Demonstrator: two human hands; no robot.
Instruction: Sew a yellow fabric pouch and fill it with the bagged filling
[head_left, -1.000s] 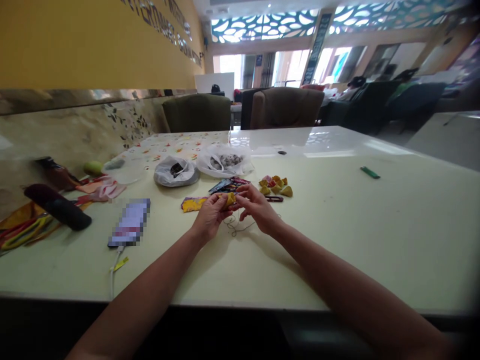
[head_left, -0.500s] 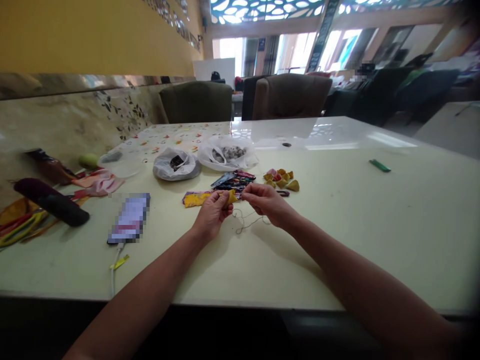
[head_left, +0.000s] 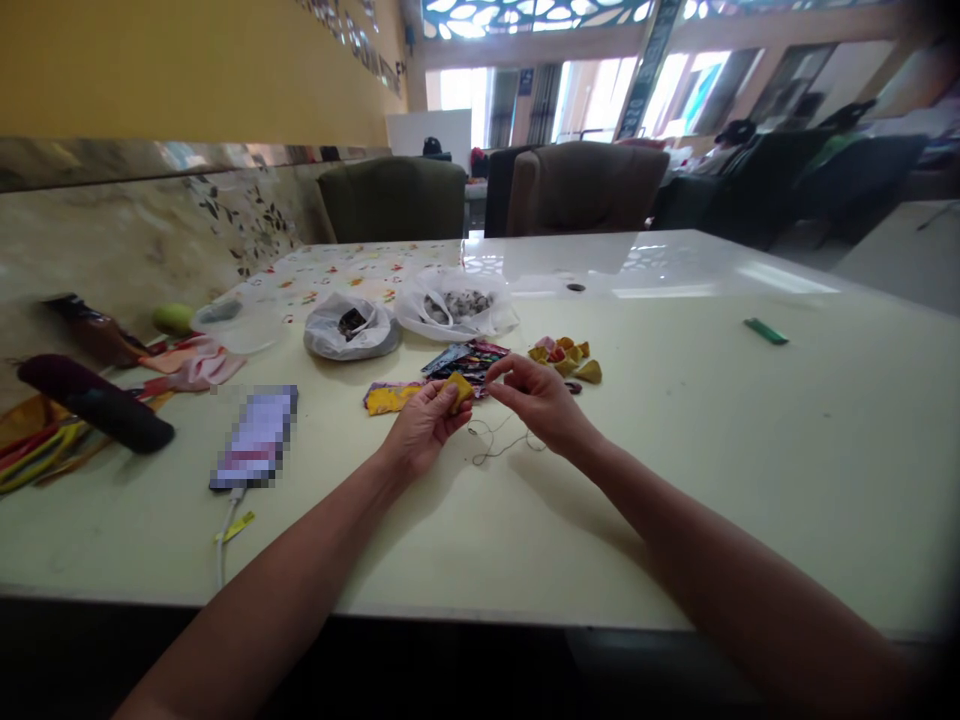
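My left hand pinches a small yellow piece of cloth, folded to a point, between thumb and fingers. Just to its right is my right hand, thumb and forefinger brought together; whatever is between the tips is too small to make out. A thin dark thread lies in loose curls on the table below both hands. Beyond them is a pile of shiny, many-coloured cloth strips. Flat yellow and purple cloth lies left of my left hand. Several small yellow cone-shaped cloth pieces sit behind my right hand.
Two white plastic bags, one holding grey-white stuffing, stand behind the cloth. At left are a phone on a cable, a dark cylindrical object and fabric scraps. A green object lies far right on the table.
My right hand has lifted slightly, its forefinger more arched. The yellow cloth in my left hand has turned and shows a broader face.
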